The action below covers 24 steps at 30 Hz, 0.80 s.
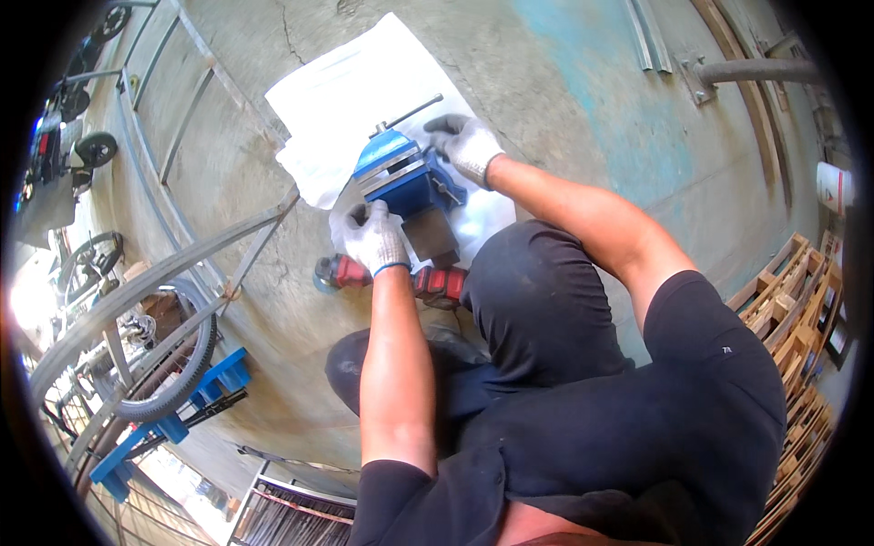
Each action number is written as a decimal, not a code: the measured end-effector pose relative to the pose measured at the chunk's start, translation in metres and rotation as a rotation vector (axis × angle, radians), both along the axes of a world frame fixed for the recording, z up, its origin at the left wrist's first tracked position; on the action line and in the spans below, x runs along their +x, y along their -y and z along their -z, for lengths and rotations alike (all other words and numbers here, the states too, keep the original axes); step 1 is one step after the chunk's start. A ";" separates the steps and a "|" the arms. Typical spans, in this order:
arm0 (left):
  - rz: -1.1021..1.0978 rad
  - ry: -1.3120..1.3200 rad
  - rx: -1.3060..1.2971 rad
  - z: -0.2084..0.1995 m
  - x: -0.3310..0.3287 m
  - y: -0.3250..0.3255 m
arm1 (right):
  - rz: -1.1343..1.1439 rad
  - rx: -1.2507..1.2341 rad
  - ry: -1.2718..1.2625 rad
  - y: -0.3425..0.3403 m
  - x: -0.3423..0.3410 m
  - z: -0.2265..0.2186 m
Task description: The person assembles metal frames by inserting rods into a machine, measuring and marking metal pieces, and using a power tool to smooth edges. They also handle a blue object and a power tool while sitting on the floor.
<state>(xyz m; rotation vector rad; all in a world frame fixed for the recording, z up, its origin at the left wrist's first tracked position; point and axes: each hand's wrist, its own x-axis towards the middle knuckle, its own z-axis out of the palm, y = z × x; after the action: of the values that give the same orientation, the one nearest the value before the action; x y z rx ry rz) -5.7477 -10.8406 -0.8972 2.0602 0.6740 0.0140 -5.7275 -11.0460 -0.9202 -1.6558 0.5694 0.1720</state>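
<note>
A blue bench vise (pixel 401 187) stands on a white sheet (pixel 341 91) on the floor in front of me; its jaws lie close together. A metal bar handle (pixel 414 111) sticks out at its far end. My right hand (pixel 469 150), in a white glove with grey fingertips, is at the vise's right side, fingers stretched and thumb apart. My left hand (pixel 373 241), gloved alike, is by the near left corner of the vise, fingertips bent but apart. Whether either hand presses on the vise is hard to see. A red and black power tool (pixel 344 271) lies near my left wrist, partly hidden by it.
A metal frame (pixel 155 273) rises along the left, with a bicycle wheel (pixel 187 364) and a blue rack (pixel 223 373) behind it. Wooden pallets (pixel 792 291) are stacked at the right. A metal pipe with a base plate (pixel 756 73) lies at the far right. My bent knee (pixel 542 291) is close to the vise.
</note>
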 end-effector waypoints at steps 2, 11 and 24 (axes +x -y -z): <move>-0.025 -0.178 -0.155 0.019 -0.008 -0.020 | -0.007 -0.040 0.009 0.004 0.013 -0.003; 0.269 -0.116 -0.451 0.023 -0.017 0.005 | -0.482 -0.011 0.186 -0.033 0.081 0.001; 0.218 -0.222 -0.243 0.022 -0.007 0.011 | -0.440 -0.169 0.106 -0.025 0.043 -0.033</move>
<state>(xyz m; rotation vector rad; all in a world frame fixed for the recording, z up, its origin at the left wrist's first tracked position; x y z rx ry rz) -5.7548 -10.8521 -0.9196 1.9033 0.5512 -0.4080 -5.6848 -11.0211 -0.8872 -1.9272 0.1352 0.3613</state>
